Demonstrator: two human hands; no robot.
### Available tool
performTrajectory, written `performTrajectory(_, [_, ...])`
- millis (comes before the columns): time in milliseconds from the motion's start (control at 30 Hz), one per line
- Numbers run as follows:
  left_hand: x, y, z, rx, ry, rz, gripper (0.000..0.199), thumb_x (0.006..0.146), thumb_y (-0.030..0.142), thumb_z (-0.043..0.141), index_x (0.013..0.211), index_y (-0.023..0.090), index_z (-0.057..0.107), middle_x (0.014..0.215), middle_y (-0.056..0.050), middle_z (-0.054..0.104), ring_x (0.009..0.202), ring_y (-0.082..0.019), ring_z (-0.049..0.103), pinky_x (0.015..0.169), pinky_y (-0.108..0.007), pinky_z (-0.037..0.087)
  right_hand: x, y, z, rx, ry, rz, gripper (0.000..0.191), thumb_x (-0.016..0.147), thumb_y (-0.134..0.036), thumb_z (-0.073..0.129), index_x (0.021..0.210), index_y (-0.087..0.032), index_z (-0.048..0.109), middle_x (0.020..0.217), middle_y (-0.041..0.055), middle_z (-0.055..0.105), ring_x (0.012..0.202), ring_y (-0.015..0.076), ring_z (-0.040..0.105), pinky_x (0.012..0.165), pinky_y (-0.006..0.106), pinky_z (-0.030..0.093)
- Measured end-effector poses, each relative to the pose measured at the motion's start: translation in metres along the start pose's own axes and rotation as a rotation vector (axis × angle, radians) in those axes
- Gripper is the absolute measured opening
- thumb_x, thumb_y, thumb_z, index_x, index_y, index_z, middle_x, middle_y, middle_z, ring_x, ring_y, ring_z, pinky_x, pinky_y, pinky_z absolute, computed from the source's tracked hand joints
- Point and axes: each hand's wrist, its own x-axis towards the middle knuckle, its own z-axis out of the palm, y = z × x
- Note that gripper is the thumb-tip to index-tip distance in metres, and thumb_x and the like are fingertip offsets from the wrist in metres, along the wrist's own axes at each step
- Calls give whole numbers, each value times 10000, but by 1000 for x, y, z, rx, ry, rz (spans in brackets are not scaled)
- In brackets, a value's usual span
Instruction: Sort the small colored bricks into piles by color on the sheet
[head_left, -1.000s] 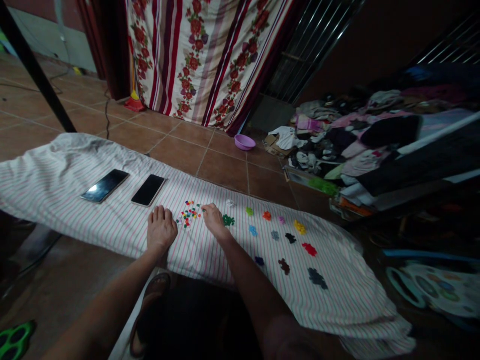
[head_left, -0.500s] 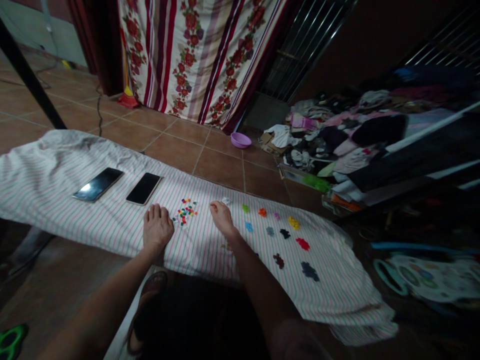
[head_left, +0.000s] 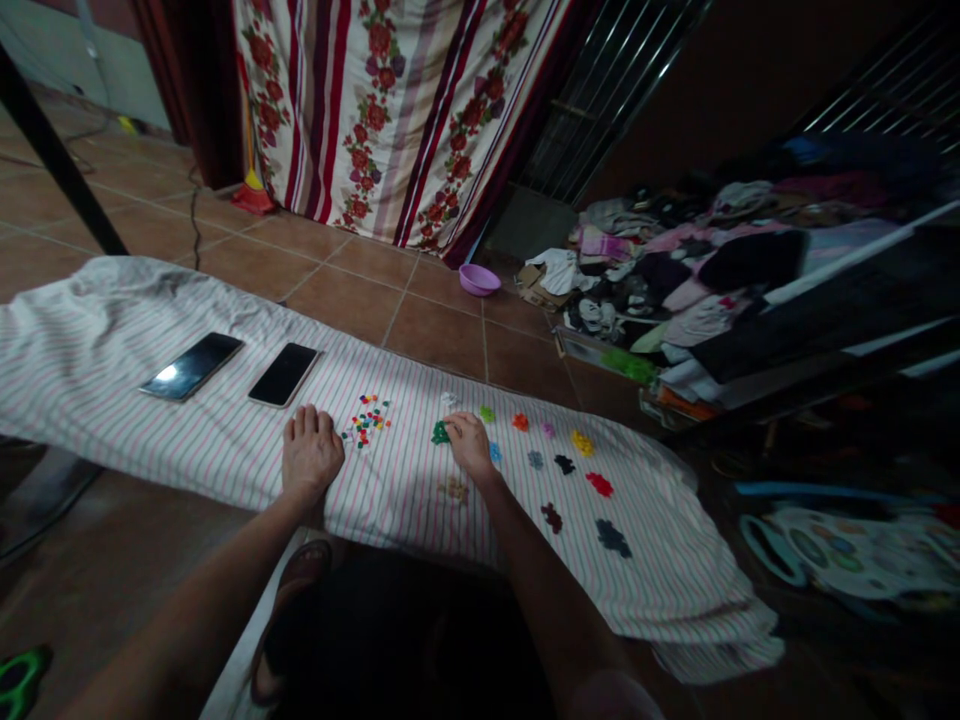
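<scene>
My left hand (head_left: 310, 447) rests flat on the striped cloth (head_left: 390, 510), fingers stretched out, just left of a scattered group of mixed coloured pieces (head_left: 369, 422). Beside a small green pile (head_left: 440, 432) is my right hand (head_left: 469, 440), its fingers bent together at the pile's right edge; whatever they pinch is too small to make out. A white pile (head_left: 448, 399) lies just beyond it, a beige pile (head_left: 453, 489) nearer me. Light green (head_left: 487, 413), blue (head_left: 495, 452), orange (head_left: 520, 422) and several other single-colour piles lie to the right.
Two phones, one tablet-sized (head_left: 193, 367) and one smaller (head_left: 285, 375), lie on the cloth at the left. Past its far edge, a purple basin (head_left: 479, 280) sits on the tiled floor. Heaped clothes (head_left: 682, 270) fill the right background.
My right hand has moved right, from over the bare cloth beside the mixed pieces to the green pile, which now shows. My left hand stays in place.
</scene>
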Motion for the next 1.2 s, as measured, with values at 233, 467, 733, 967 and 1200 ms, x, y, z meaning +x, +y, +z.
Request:
performTrajectory(233, [0, 1, -1, 0, -6, -7, 410, 876, 255, 369, 1153, 46, 585, 1317, -257, 542, 1300, -370, 450, 1064, -483, 319, -2, 2, 4, -6, -4, -12, 271, 827, -157, 497, 896, -195, 756, 1022, 96, 675, 1009, 221, 585, 952, 371, 439])
performTrajectory(467, [-1, -1, 3, 2, 13, 1, 401, 877, 258, 374, 1152, 56, 585, 1320, -252, 544, 1305, -366, 449, 1071, -487, 314, -2, -3, 2, -16, 40, -67, 256, 838, -164, 497, 850, -205, 749, 1013, 94, 674, 999, 220, 586, 955, 382, 445])
performTrajectory(733, [-1, -1, 6, 15, 18, 9, 404, 888, 253, 363, 1162, 49, 578, 1321, -256, 540, 1303, -373, 452, 1073, -488, 315, 2, -36, 21, 36, -6, -194, 260, 852, -135, 494, 901, -223, 734, 1002, 66, 680, 981, 198, 595, 931, 345, 465])
performTrajectory(967, [0, 0, 4, -25, 4, -8, 411, 889, 249, 365, 1189, 52, 567, 1353, -263, 520, 1335, -363, 422, 1079, -506, 304, 0, -68, 48, 37, -176, -210, 251, 867, -115, 514, 966, -202, 727, 970, 67, 690, 942, 181, 611, 901, 307, 460])
performTrajectory(1200, [-1, 0, 3, -62, -10, -15, 417, 877, 249, 382, 1203, 63, 564, 1374, -260, 508, 1351, -365, 404, 1073, -525, 303, 2, -92, 61, -15, -205, -95, 185, 879, -221, 569, 995, -237, 711, 945, 53, 648, 893, 181, 590, 832, 287, 449])
